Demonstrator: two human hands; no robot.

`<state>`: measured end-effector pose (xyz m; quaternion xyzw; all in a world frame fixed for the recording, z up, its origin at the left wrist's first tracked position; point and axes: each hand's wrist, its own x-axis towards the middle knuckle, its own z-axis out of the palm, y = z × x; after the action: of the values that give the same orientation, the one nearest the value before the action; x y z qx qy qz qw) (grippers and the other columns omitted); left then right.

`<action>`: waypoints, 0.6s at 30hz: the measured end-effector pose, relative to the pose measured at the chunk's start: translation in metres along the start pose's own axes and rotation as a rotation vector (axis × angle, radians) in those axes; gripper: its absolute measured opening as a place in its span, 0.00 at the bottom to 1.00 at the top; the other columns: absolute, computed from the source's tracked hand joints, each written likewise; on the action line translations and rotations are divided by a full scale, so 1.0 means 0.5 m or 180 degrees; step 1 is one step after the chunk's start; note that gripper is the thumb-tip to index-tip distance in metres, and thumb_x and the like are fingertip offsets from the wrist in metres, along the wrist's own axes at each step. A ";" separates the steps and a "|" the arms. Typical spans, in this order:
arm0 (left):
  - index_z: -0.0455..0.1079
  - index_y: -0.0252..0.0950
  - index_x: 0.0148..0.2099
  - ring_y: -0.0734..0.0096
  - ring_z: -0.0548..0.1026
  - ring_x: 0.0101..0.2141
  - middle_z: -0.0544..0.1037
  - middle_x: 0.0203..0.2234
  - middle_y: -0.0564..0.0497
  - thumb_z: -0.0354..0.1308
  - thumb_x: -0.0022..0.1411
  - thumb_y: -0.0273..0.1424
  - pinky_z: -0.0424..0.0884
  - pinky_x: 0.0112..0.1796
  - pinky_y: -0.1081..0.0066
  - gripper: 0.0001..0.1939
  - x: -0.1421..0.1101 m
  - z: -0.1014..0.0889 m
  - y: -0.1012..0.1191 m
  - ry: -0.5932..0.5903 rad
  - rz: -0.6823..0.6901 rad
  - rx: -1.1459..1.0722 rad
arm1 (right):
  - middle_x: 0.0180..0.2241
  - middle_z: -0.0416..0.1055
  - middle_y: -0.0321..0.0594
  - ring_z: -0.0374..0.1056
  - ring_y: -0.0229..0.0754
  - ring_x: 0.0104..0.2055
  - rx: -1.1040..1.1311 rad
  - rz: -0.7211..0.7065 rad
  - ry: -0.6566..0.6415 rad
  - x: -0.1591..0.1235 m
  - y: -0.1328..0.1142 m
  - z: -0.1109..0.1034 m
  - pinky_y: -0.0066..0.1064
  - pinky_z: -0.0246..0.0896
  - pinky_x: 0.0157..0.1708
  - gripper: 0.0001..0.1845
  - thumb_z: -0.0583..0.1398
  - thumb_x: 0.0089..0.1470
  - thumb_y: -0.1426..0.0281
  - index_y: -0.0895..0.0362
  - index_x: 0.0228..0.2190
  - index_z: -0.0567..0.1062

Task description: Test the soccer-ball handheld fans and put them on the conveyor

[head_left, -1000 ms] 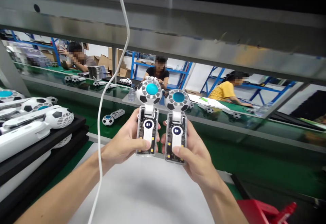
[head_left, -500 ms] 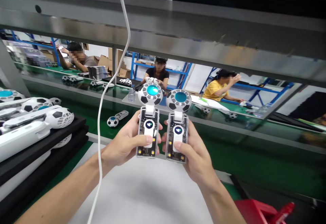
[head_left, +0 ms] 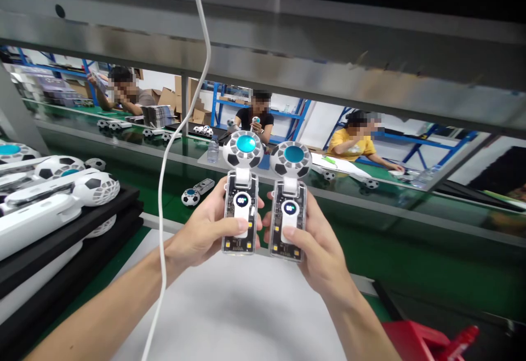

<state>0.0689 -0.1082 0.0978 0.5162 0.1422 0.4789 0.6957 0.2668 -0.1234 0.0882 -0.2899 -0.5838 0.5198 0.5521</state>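
Observation:
My left hand (head_left: 207,224) is closed around a handheld fan (head_left: 241,213) with a football-patterned head and a clear-fronted handle. A second, matching handheld fan (head_left: 287,218) is gripped in my right hand (head_left: 322,240). Both stand upright side by side, a little apart, with their blue-centred heads on top. Each thumb rests on the white strip below a small round display. Both displays are lit with white marks and a green dot. My other fingers are mostly hidden behind the handles. Under my hands lies a white sheet (head_left: 246,306).
Black trays (head_left: 123,202) stacked at the left hold several football-patterned fans. A white cable (head_left: 161,213) hangs in front of my left forearm. On the green conveyor lies another fan (head_left: 191,196). A red holder (head_left: 415,342) sits at lower right. Several people work across the line.
The marks on both displays have changed from an icon to what look like digits. The fan lying on the conveyor has shifted right. Both hands keep their grip.

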 end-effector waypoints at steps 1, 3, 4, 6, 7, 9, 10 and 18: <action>0.59 0.37 0.49 0.69 0.78 0.30 0.76 0.34 0.52 0.67 0.54 0.28 0.77 0.32 0.69 0.24 -0.001 -0.002 0.000 -0.0027 0.0013 0.0048 | 0.43 0.71 0.41 0.70 0.44 0.40 -0.0038 -0.0021 0.0008 0.000 0.001 0.000 0.35 0.72 0.37 0.39 0.63 0.57 0.68 0.48 0.65 0.53; 0.59 0.38 0.48 0.70 0.77 0.29 0.76 0.34 0.52 0.68 0.55 0.31 0.76 0.31 0.69 0.24 -0.002 -0.006 -0.001 -0.0002 0.0087 0.0185 | 0.40 0.72 0.40 0.71 0.43 0.38 -0.0112 -0.0080 0.0014 0.000 0.003 0.002 0.34 0.72 0.37 0.38 0.63 0.57 0.68 0.49 0.64 0.54; 0.60 0.38 0.48 0.71 0.77 0.29 0.75 0.35 0.52 0.68 0.55 0.32 0.76 0.30 0.69 0.23 -0.003 -0.008 -0.003 0.0049 0.0144 0.0281 | 0.40 0.72 0.40 0.71 0.43 0.38 -0.0143 -0.0122 0.0047 0.000 0.005 0.002 0.34 0.72 0.36 0.38 0.63 0.57 0.67 0.50 0.64 0.54; 0.61 0.38 0.46 0.73 0.76 0.29 0.75 0.38 0.51 0.68 0.55 0.33 0.74 0.28 0.72 0.21 -0.002 -0.010 -0.006 0.0185 0.0248 0.0487 | 0.40 0.73 0.41 0.71 0.42 0.37 -0.0181 -0.0220 0.0161 0.000 0.009 0.003 0.34 0.72 0.36 0.37 0.62 0.57 0.67 0.50 0.64 0.54; 0.62 0.38 0.45 0.73 0.76 0.28 0.75 0.39 0.51 0.68 0.56 0.34 0.72 0.26 0.74 0.20 -0.002 -0.010 -0.007 0.0247 0.0284 0.0567 | 0.40 0.74 0.40 0.72 0.42 0.36 -0.0197 -0.0264 0.0217 0.000 0.011 0.004 0.33 0.72 0.36 0.37 0.62 0.57 0.68 0.50 0.64 0.54; 0.63 0.37 0.44 0.74 0.75 0.27 0.74 0.38 0.51 0.65 0.59 0.36 0.69 0.23 0.76 0.16 0.000 -0.008 -0.010 0.0326 0.0263 0.0626 | 0.39 0.74 0.40 0.72 0.41 0.36 -0.0257 -0.0312 0.0266 0.000 0.012 0.004 0.32 0.71 0.35 0.38 0.62 0.57 0.68 0.49 0.64 0.54; 0.63 0.37 0.43 0.74 0.75 0.26 0.74 0.37 0.51 0.63 0.61 0.37 0.69 0.22 0.77 0.14 0.002 -0.006 -0.011 0.0357 0.0220 0.0584 | 0.39 0.74 0.40 0.72 0.41 0.36 -0.0278 -0.0324 0.0263 0.000 0.013 0.004 0.32 0.71 0.35 0.38 0.62 0.57 0.68 0.50 0.64 0.53; 0.62 0.37 0.43 0.72 0.75 0.24 0.76 0.36 0.50 0.55 0.67 0.36 0.75 0.25 0.69 0.09 0.008 0.002 -0.018 0.0543 0.0015 0.0212 | 0.37 0.76 0.40 0.73 0.40 0.37 -0.0157 -0.0318 0.0371 0.002 0.000 0.002 0.27 0.70 0.33 0.30 0.66 0.55 0.65 0.52 0.57 0.63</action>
<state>0.0764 -0.1056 0.0915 0.4967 0.2156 0.5177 0.6624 0.2654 -0.1227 0.0888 -0.3037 -0.5771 0.4593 0.6031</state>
